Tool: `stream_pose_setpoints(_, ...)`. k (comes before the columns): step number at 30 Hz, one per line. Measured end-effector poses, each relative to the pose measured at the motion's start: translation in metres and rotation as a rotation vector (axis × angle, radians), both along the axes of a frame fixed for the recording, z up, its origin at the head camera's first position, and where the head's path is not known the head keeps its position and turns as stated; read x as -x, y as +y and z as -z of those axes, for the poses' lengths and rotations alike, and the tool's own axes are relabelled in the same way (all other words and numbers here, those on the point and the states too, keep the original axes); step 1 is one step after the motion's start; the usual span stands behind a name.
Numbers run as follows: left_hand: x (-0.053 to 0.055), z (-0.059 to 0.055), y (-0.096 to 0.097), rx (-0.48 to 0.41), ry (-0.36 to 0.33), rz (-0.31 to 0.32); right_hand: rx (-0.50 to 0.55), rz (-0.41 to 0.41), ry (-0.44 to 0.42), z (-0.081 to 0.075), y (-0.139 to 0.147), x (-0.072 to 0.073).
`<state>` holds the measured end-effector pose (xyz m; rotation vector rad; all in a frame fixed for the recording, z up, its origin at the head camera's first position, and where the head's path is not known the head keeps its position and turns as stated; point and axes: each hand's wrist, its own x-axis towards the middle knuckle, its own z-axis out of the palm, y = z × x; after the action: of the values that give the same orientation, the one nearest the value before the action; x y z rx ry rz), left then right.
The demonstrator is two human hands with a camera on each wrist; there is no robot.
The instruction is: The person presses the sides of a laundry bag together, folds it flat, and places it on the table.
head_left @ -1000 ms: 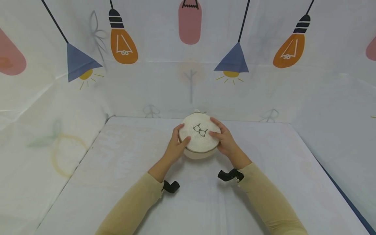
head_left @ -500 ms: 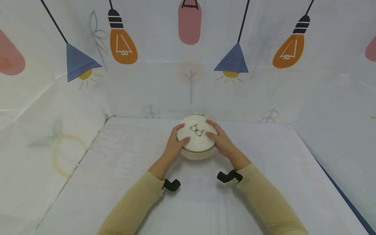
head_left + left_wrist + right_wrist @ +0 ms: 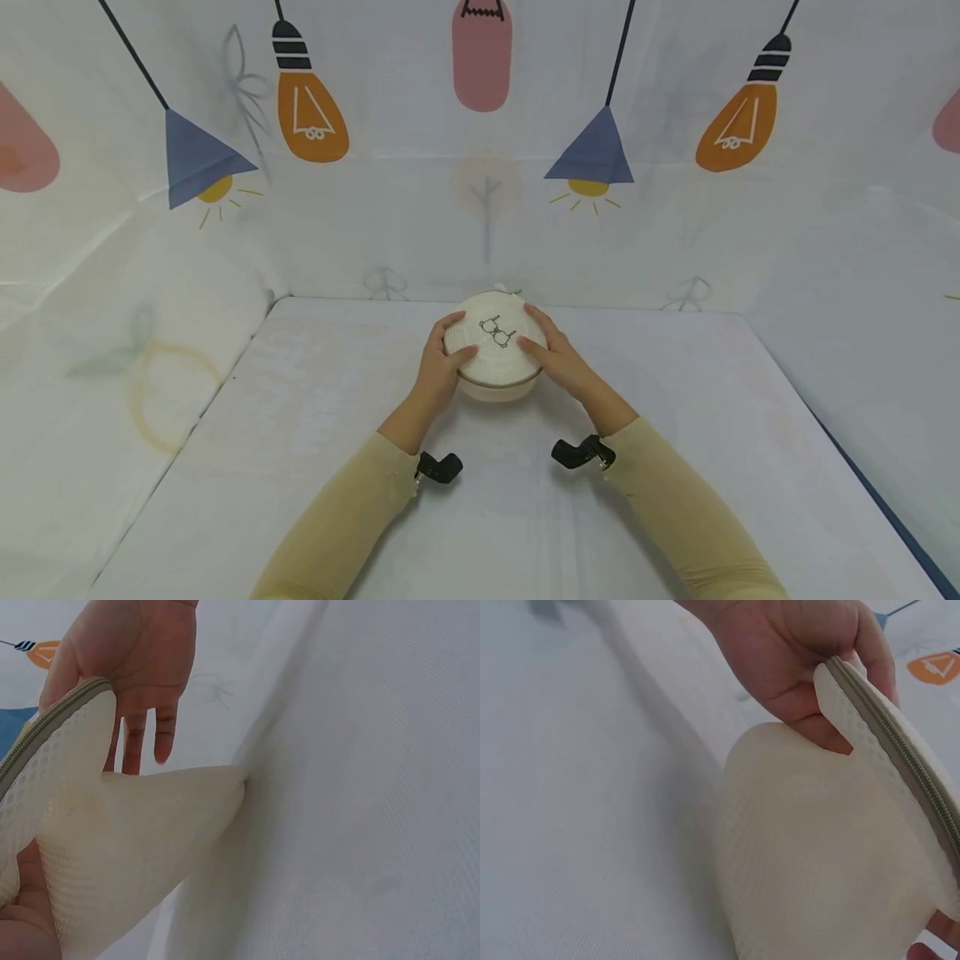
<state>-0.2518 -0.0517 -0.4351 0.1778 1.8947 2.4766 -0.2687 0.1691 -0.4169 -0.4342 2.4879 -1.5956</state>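
Note:
A round cream mesh laundry bag (image 3: 480,367) with a small glasses drawing on its top is held over the far middle of the table in the head view. My left hand (image 3: 437,364) grips its left rim, thumb on top and fingers around the side. Opposite, my right hand (image 3: 561,357) holds the right rim, its thumb beside the drawing. A grey-brown zipper (image 3: 52,724) runs around the rim in the left wrist view, appearing shut along the visible stretch. Below it the bag's soft body (image 3: 802,847) bulges down near the white surface in the right wrist view.
The white table (image 3: 300,467) runs up to a printed fabric backdrop (image 3: 390,225) just behind the bag. Fabric walls stand at left and right. A black camera mount (image 3: 441,468) sits at the left wrist, another camera mount (image 3: 581,452) at the right.
Both hands have carried the bag slightly to the left, and it tilts a little less to one side. Their hold on the rim stays much the same.

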Motion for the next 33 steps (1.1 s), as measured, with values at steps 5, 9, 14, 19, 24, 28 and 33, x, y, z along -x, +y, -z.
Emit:
stream_pose_setpoints(5, 0.001, 0.0, 0.001, -0.09, -0.005, 0.013, 0.011, 0.01, -0.008, 0.001, 0.0, 0.0)
stream_pose_setpoints(9, 0.002, 0.002, 0.001, -0.094, 0.012, 0.03, 0.081, 0.035, -0.055, 0.003, 0.0, -0.001)
stream_pose_setpoints(14, 0.003, 0.007, 0.0, -0.007, 0.036, 0.036, 0.281, 0.043, -0.148, 0.006, 0.001, 0.002)
stream_pose_setpoints(19, 0.004, 0.009, 0.0, 0.081, 0.017, 0.045, 0.479, 0.053, -0.206, 0.004, 0.001, 0.002)
stream_pose_setpoints(24, 0.004, 0.011, 0.0, 0.125, 0.013, 0.057, 0.568, 0.088, -0.24, 0.003, 0.002, 0.002)
stream_pose_setpoints(28, 0.003, 0.012, 0.0, 0.178, 0.032, 0.038, 0.591, 0.117, -0.259, 0.005, 0.003, 0.003)
stream_pose_setpoints(33, 0.001, 0.013, 0.0, 0.279, 0.041, -0.019, 0.61, 0.156, -0.284, 0.006, 0.002, 0.003)
